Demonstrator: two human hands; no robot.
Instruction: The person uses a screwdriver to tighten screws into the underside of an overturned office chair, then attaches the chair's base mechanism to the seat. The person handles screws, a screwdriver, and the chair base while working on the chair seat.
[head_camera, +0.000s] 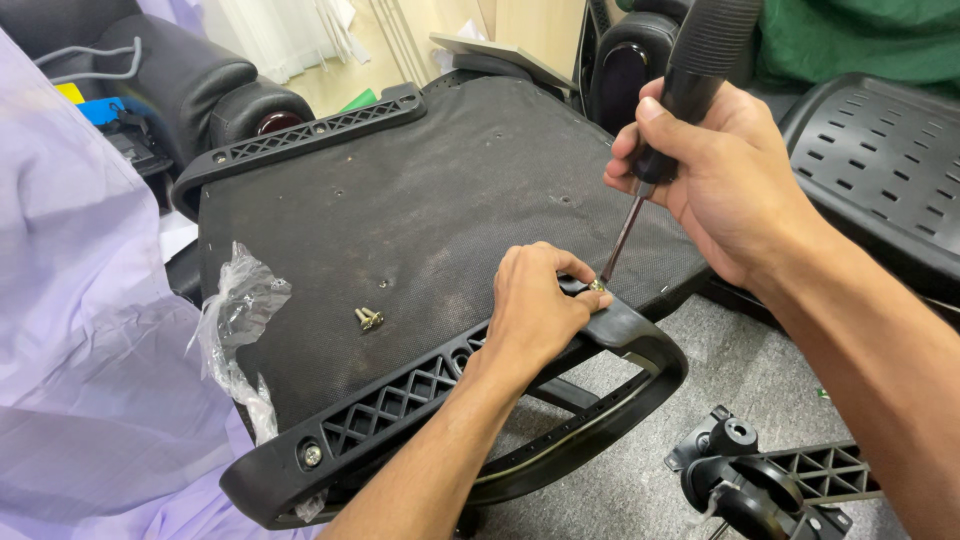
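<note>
An upturned chair seat (440, 190) with a black fabric underside lies in front of me. My right hand (720, 170) grips a black-handled screwdriver (690, 80), its tip down on a screw (597, 285) at the near edge. My left hand (535, 310) rests on the black plastic armrest bracket (620, 330), fingers pinched around that screw. Two loose screws (368, 319) lie on the fabric to the left of my left hand.
A crumpled clear plastic bag (235, 320) lies at the seat's left edge. Lilac cloth (80, 330) covers the left. A second armrest rail (310, 135) sits at the far edge. Black chair parts (880, 150) stand on the right, and a black bracket (770, 480) lies on the grey floor.
</note>
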